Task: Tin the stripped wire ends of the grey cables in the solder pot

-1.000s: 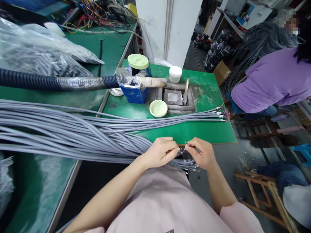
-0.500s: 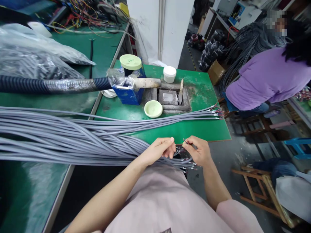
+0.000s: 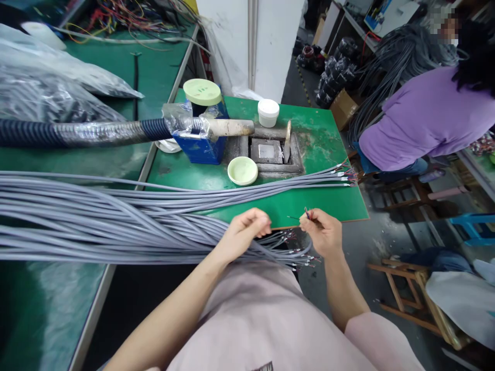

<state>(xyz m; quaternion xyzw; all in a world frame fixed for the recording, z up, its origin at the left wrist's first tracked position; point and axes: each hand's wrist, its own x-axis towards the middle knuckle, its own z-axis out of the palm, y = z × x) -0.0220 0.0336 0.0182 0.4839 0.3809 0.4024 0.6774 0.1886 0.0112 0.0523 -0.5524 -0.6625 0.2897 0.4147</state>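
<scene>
My right hand (image 3: pixel 324 234) pinches the stripped end of a grey cable, with thin coloured wires (image 3: pixel 308 212) poking up above the fingertips. One dark wire (image 3: pixel 293 217) points left out of that grip. My left hand (image 3: pixel 249 232) is a short way to the left, its fingers curled and the thumb pressed against them; whatever may be inside is hidden. It is apart from the wire tip. Beneath and beside it runs a thick bundle of grey cables (image 3: pixel 154 226), whose stripped ends (image 3: pixel 305 260) lie below my hands. More cable ends (image 3: pixel 346 175) lie along the green table.
Beyond the cables sit a pale green dish (image 3: pixel 243 171), a solder pot (image 3: pixel 266 151) with a scraper (image 3: pixel 287 141), a white tub (image 3: pixel 268 112) and a blue box (image 3: pixel 201 147) under a hose nozzle (image 3: pixel 232 127). A person in purple (image 3: pixel 413 118) sits at right, near a wooden stool (image 3: pixel 421 299).
My hands have moved apart and slightly up. The left fingers have curled tighter, and the dark wire now shows sticking out from my right hand.
</scene>
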